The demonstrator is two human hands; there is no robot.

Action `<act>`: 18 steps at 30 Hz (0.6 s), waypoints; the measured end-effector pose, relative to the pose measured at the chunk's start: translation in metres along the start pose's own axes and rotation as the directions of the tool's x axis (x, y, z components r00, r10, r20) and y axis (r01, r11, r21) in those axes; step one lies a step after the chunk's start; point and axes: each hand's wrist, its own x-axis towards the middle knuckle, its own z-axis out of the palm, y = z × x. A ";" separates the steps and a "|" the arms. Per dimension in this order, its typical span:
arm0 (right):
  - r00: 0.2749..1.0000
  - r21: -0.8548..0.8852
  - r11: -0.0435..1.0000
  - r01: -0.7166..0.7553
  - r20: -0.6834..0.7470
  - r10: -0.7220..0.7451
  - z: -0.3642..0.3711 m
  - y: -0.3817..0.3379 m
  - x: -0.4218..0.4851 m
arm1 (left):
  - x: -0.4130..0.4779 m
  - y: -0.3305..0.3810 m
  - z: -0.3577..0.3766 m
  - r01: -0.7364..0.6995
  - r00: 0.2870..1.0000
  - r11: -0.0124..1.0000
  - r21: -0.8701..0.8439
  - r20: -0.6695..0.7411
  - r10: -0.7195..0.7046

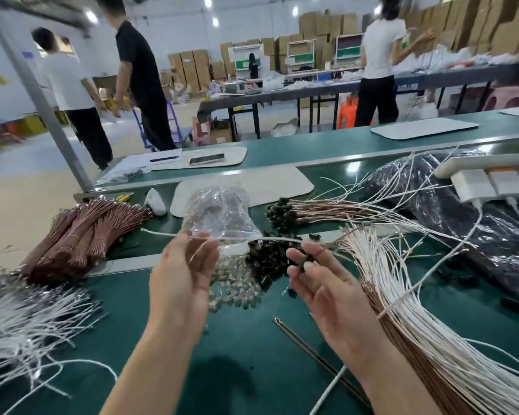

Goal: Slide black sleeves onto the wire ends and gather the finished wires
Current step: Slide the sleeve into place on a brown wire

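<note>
Pinching one white wire (162, 233) at its fingertips, the left hand (183, 274) holds it level above the table (237, 363). The right hand (324, 283) grips one black sleeve (307, 262) near the wire's right end. One sleeve pile (267, 262), too many to count, lies beneath, just beside one clear bag (219, 211). Four bundles ring the hands: brown bundle (81, 232) and white bundle (27, 319) left, sleeved wires (285, 211) and mixed bundle (417, 310) right. Bare green table shows between the forearms, crossed by two loose wires (312, 354).
</note>
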 end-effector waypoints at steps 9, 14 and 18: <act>0.999 -0.121 0.991 -0.052 -0.021 0.050 -0.001 0.021 0.004 | 0.008 -0.012 -0.071 -0.111 0.978 0.981 0.161 -0.156 0.136; 0.999 -0.193 0.980 -0.047 -0.022 0.044 0.000 0.027 0.005 | 0.001 -0.020 -0.064 0.037 0.996 0.972 0.231 -0.088 -0.017; 0.998 -0.193 0.980 -0.053 0.019 0.058 0.004 0.030 0.005 | -0.019 -0.055 -0.053 0.081 0.978 0.885 0.458 0.134 -0.158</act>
